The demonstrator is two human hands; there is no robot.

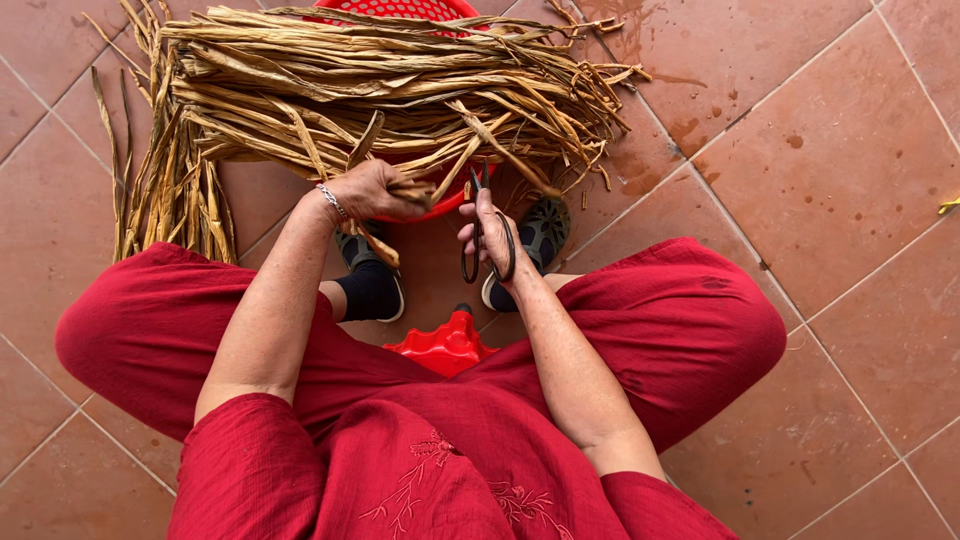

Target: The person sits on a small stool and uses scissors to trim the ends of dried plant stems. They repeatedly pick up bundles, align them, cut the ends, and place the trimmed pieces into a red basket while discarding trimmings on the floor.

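A pair of dark scissors (485,232) is gripped in the right hand (487,232), its long axis running near to far, blades pointed away into the dried leaf strips (380,90). These are laid left to right across a red basket (400,10). One strip end is pinched in the closed left hand (375,192).

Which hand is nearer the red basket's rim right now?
Left. The left hand grips dried leaves right at the red basket rim; the right hand, holding scissors, sits just below it.
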